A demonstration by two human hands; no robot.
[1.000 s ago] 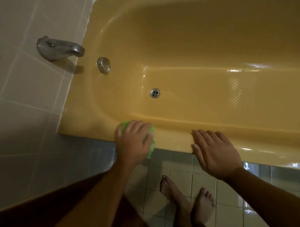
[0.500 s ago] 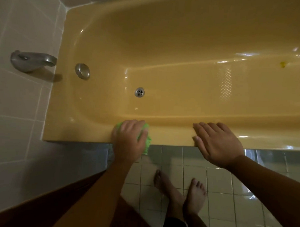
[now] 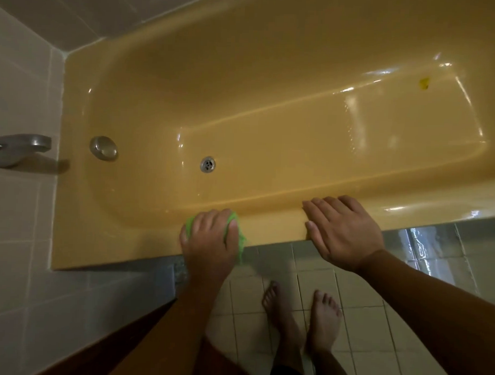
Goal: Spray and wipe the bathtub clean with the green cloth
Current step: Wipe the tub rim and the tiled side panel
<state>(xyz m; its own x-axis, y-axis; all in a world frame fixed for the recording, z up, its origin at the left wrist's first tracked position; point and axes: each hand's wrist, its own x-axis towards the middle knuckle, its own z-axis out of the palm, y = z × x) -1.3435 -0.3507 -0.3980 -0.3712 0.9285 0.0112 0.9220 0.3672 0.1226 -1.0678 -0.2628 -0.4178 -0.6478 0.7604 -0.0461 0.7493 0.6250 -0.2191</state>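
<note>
The yellow bathtub [image 3: 271,126] fills the upper part of the view, its near rim running across the middle. On that rim my left hand [image 3: 209,243] grips the bunched green cloth [image 3: 240,240], fingers curled over it so only its edges show. To the right, my right hand [image 3: 341,231] rests flat on the rim with straight fingers and holds nothing. A small yellow-green spot [image 3: 424,83] sits on the tub floor at the far right. No spray bottle is in view.
A metal spout [image 3: 20,148] sticks out of the tiled wall at left. The round overflow cap [image 3: 103,148] and the drain [image 3: 208,164] lie at the tub's left end. My bare feet [image 3: 300,315] stand on the tiled floor below the rim.
The view has shifted, so the spout slid left and the tub's right end came into sight. My left hand with the cloth stays on the near rim; the right hand stays flat.
</note>
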